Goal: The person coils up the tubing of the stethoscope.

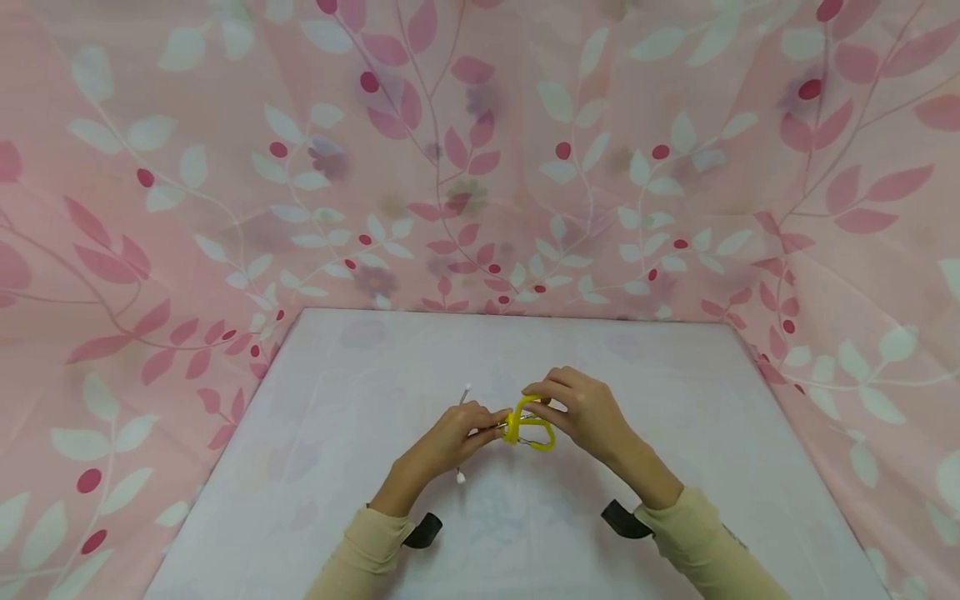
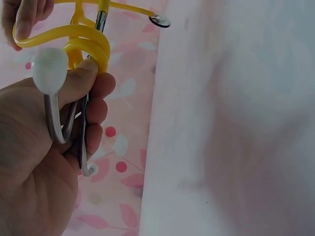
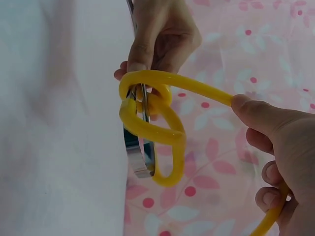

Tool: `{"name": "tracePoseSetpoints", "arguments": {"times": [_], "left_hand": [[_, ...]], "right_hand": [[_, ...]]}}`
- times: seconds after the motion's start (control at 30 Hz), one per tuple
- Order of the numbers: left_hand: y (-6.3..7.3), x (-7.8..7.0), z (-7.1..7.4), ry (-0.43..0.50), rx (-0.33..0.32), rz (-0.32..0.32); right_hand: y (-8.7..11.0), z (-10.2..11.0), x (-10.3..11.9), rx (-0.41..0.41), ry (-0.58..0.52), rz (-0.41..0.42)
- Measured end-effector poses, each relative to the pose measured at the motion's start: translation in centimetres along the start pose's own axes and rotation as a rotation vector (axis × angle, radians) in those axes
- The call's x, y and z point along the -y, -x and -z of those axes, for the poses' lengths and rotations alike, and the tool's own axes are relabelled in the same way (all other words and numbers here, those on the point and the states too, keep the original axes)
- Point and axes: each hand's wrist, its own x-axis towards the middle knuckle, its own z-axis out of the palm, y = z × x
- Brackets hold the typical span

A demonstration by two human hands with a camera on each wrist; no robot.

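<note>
Head view: held between two bare hands, over a white cloth-covered table (image 1: 337,358), a stethoscope with glossy yellow rubbery tubing (image 3: 206,91) and silver metal ear tubes (image 2: 52,118). Landmark for every place: a snug coil (image 1: 511,427) of that tubing, wrapped around the metal. Left of the coil, with the left hand (image 1: 453,433): pinching the ear tubes close to it, thumb and curled fingers closed tight, thumb tip touching the yellow loops. Right of the coil, with the right hand (image 1: 581,404): pinching a strand of tubing between thumb and forefinger — no gap beyond the strand's thickness — plus another stretch running past the curled lower fingers. Farther left than the coil, on either side of the left hand, white rounded ear tips (image 1: 461,477). Apart from the coil in left wrist view, a round silver chest piece (image 2: 160,21) with a dark rim. Beyond the coil, pink leaf-printed fabric (image 1: 450,167); nearer than it, rolled beige sleeves (image 1: 367,542).
</note>
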Motion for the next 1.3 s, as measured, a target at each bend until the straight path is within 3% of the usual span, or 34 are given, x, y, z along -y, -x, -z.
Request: {"name": "tracePoseSetpoints", "arguments": {"times": [0.47, 0.8, 1.07, 1.3], "left_hand": [[0.0, -1.2, 0.5, 0.067, 0.042, -0.030], [-0.3, -1.9, 1.5, 0.060, -0.027, -0.120], [-0.4, -2.0, 1.5, 0.054, -0.061, -0.206], [-0.4, -1.9, 1.5, 0.071, -0.097, -0.213]], "right_hand": [[0.2, -0.8, -3.0, -0.009, -0.208, -0.129], [0.7, -1.7, -4.5, 0.027, -0.428, -0.230], [1.5, -2.7, -4.9, 0.080, -0.577, -0.302], [1.4, -2.8, -3.3, 0.096, -0.678, -0.311]]}}
